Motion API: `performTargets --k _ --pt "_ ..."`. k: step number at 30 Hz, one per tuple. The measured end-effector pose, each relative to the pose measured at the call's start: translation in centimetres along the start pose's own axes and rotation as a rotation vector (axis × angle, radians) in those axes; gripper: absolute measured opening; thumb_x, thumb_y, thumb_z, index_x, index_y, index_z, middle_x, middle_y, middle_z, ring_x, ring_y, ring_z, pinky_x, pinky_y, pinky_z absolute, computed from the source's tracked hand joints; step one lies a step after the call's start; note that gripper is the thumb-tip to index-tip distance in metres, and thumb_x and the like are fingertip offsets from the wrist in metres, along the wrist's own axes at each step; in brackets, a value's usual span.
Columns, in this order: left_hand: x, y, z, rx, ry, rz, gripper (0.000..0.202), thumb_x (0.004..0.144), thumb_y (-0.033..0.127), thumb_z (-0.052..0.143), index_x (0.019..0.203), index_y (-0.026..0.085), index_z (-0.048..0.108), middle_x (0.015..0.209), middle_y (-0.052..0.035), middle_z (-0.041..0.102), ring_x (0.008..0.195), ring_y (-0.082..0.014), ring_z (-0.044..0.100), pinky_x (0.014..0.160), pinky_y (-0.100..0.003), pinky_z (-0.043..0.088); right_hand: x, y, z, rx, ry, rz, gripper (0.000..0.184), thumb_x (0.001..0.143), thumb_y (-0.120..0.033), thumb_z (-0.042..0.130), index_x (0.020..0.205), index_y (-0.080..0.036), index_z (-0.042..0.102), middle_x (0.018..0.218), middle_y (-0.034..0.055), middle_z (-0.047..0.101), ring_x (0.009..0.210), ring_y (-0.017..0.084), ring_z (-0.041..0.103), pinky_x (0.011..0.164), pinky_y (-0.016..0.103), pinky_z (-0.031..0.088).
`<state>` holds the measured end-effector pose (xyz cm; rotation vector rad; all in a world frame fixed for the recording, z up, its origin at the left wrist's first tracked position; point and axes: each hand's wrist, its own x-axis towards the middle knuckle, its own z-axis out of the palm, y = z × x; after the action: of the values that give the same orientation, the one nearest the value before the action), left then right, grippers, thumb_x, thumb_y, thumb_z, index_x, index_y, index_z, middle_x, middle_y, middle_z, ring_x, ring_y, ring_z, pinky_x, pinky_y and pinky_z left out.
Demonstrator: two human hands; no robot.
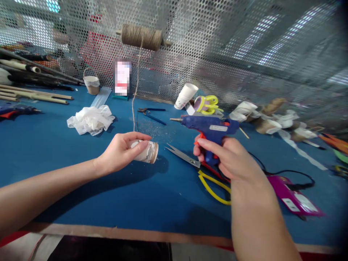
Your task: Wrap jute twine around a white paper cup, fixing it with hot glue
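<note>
Twine [137,79] could pull loose if the paper cup [149,154] is jerked; the left hand [122,150] could be burned if the nozzle [175,119] of the glue gun [209,127] is hot and strays close. Its grip encloses the paper cup above the desk [130,206], long axis near level, brown-rimmed end pointing right, dipping slightly. The right hand's [228,156] grip wraps the glue gun (nozzle facing left).

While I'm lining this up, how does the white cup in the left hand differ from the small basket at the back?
Pose: the white cup lies sideways in the left hand, while the basket stands upright on the table.
Colour: the cup is mostly white with a brown band at one end; the basket is brown below a white top.
Both combine white and brown.
</note>
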<state>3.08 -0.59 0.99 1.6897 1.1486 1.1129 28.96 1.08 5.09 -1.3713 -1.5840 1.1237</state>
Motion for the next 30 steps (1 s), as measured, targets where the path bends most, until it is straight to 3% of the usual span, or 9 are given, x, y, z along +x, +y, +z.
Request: performTargets --k 4,7,12,18,26,30 --pt "0.3 -0.2 -0.2 0.048 0.023 0.028 0.032 0.082 0.034 0.056 0.097 0.01 0.07 0.081 -0.0074 0.073 0.064 -0.0134 0.063 0.054 -0.02 0.046 -1.7 -1.0 1.5 -0.15 -0.086 -0.114 0.018 0.075 -0.037 0.065 0.082 -0.02 0.067 0.062 0.0005 0.065 0.05 0.012 0.058 0.046 0.024 0.048" --pt "0.5 -0.3 -0.4 0.094 0.043 0.031 0.034 0.082 0.035 0.054 0.096 0.009 0.07 0.077 -0.0071 0.072 0.061 -0.013 0.061 0.052 -0.02 0.045 -2.4 -1.2 2.2 -0.319 -0.062 -0.108 0.019 0.073 -0.04 0.064 0.069 -0.022 0.065 0.048 -0.0015 0.06 0.045 0.014 0.057 0.044 0.026 0.049" --pt "0.6 -0.3 -0.4 0.143 0.059 0.032 0.033 0.082 0.034 0.054 0.097 0.009 0.07 0.079 -0.0071 0.072 0.067 -0.0149 0.062 0.058 -0.023 0.048 -2.9 -0.7 2.5 -0.528 0.008 -0.064 0.025 0.073 -0.045 0.062 0.06 -0.024 0.063 0.049 0.0003 0.063 0.046 0.019 0.061 0.042 0.029 0.048" --pt "0.5 -0.5 -0.2 0.17 0.082 0.027 0.031 0.082 0.034 0.055 0.096 0.01 0.07 0.076 -0.0051 0.071 0.066 -0.0144 0.062 0.057 -0.022 0.047 -2.9 -0.5 2.7 -0.554 0.026 -0.184 0.016 0.073 -0.038 0.063 0.07 -0.024 0.068 0.041 -0.0039 0.056 0.038 0.018 0.051 0.044 0.032 0.048" --pt "0.5 -0.6 -0.1 0.162 0.083 0.016 0.033 0.081 0.036 0.054 0.095 0.01 0.07 0.074 -0.0063 0.071 0.062 -0.0139 0.06 0.053 -0.022 0.046 -3.2 -0.6 2.8 -0.551 -0.02 -0.132 0.014 0.074 -0.036 0.064 0.075 -0.023 0.069 0.038 -0.0053 0.05 0.034 0.016 0.044 0.047 0.032 0.049" --pt "0.4 -0.5 0.0 0.175 0.079 0.035 0.033 0.082 0.035 0.054 0.096 0.011 0.07 0.073 -0.0061 0.07 0.062 -0.014 0.06 0.054 -0.023 0.046 -3.3 -0.6 2.6 -0.535 -0.033 -0.158 0.014 0.073 -0.038 0.063 0.067 -0.025 0.064 0.048 -0.0023 0.059 0.043 0.018 0.052 0.05 0.032 0.051"
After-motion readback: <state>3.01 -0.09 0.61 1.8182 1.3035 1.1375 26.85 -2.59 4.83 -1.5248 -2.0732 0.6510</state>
